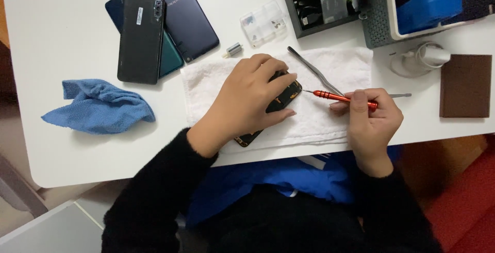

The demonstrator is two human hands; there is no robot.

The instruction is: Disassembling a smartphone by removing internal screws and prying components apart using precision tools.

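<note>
We note a red glossy metal screwdriver (344, 97) on a white, rough cloth towel (330, 78). The white table (62, 36) looks smooth and matt.

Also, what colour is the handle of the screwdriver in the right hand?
Red-orange, with a bare metal tip; the screwdriver in the right hand shows clearly in the head view.
</note>
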